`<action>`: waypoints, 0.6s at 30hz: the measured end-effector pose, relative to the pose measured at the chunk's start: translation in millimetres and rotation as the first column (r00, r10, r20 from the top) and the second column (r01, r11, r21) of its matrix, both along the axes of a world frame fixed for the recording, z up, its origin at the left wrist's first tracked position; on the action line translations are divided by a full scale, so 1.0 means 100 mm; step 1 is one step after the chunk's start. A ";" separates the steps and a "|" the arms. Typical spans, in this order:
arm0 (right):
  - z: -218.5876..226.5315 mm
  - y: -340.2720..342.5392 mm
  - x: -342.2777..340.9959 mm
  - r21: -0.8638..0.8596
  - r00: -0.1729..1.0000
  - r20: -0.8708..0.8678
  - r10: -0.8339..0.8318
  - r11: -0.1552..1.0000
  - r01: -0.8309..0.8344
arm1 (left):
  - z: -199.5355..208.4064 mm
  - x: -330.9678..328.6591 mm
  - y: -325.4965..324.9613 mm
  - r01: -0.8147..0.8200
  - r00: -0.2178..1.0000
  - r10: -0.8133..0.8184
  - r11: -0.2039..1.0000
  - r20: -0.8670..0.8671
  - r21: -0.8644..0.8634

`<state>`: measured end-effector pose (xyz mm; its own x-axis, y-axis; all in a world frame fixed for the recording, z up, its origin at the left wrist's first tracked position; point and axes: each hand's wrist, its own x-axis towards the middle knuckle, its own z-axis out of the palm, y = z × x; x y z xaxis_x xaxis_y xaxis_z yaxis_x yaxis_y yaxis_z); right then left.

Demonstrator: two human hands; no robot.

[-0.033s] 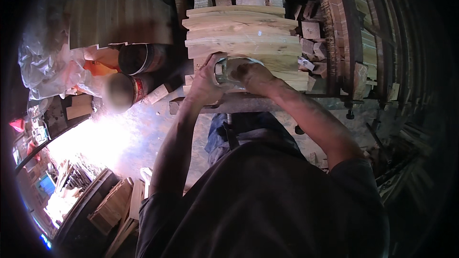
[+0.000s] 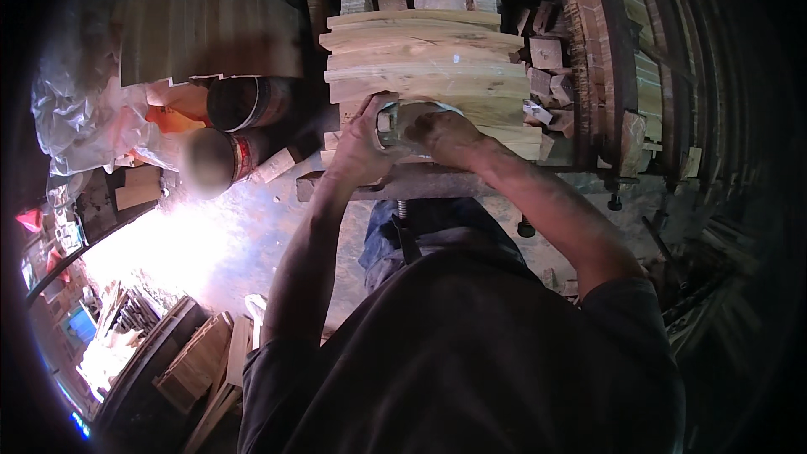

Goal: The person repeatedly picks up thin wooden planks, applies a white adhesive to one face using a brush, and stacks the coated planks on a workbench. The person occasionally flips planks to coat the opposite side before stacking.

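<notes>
Across the workbench in front of me lie several pale wooden strips [image 2: 429, 71], side by side. At their near end, my left hand [image 2: 361, 150] curls its thumb and fingers around the left side of a pale-rimmed round container [image 2: 434, 106]. A small light wooden piece [image 2: 385, 121] shows just inside that grip. My right hand [image 2: 451, 138] is closed over the container's middle, knuckles up. Its fingertips and whatever they hold are hidden. Below both hands runs a dark metal clamp bar [image 2: 437, 183] with a threaded screw [image 2: 403, 210].
Wood offcuts [image 2: 546, 53] lie right of the strips, with long clamp rails [image 2: 609, 59] beyond. To the left are two buckets [image 2: 233, 104], plastic sheeting [image 2: 80, 118] and a joined wood panel [image 2: 210, 25]. Boards [image 2: 195, 361] lean at lower left, beside bright light on the floor.
</notes>
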<state>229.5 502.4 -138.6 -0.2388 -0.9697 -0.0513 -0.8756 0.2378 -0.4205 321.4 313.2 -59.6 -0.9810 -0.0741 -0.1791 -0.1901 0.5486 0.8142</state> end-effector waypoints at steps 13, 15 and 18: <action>0.70 -0.28 -0.11 0.177 0.978 0.183 -0.102 0.982 0.069 | 0.09 -0.01 0.00 -0.049 0.998 0.047 0.997 0.042 0.052; 0.75 -0.14 -0.12 0.272 0.986 0.149 -0.071 0.962 0.028 | 0.08 0.00 0.01 -0.050 0.997 0.048 0.998 0.054 0.035; 0.58 -0.01 -0.25 0.400 0.990 0.126 0.066 0.909 -0.111 | 0.05 -0.01 0.00 -0.049 0.997 0.045 0.997 0.068 0.053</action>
